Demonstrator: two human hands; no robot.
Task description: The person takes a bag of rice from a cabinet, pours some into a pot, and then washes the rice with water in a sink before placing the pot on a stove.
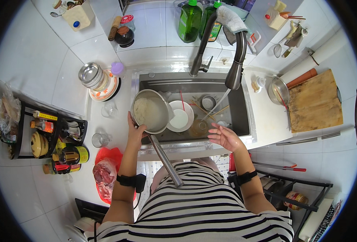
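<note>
My left hand (135, 131) grips the side of a metal saucepan (167, 104) over the sink's left half. White rice grains (143, 110) and cloudy water lie in the pan, which tilts to the right. Its long steel handle (165, 160) points back toward my body. The pan's lip meets or overlaps a white bowl (190, 112) with whitish liquid in it; contact is unclear. My right hand (225, 137), palm up with fingers apart, holds nothing over the sink's front edge. Water (217, 104) runs from the pull-down faucet (234, 78) toward a see-through amber bowl (199, 129).
In the sink (237, 121) lie chopsticks (220, 112) and a small metal cup (208, 103). Glasses (100, 140), stacked bowls (90, 75) and raw meat on a red bag (105, 175) stand left. A cutting board (314, 103) leans right, beside a metal bowl (277, 90).
</note>
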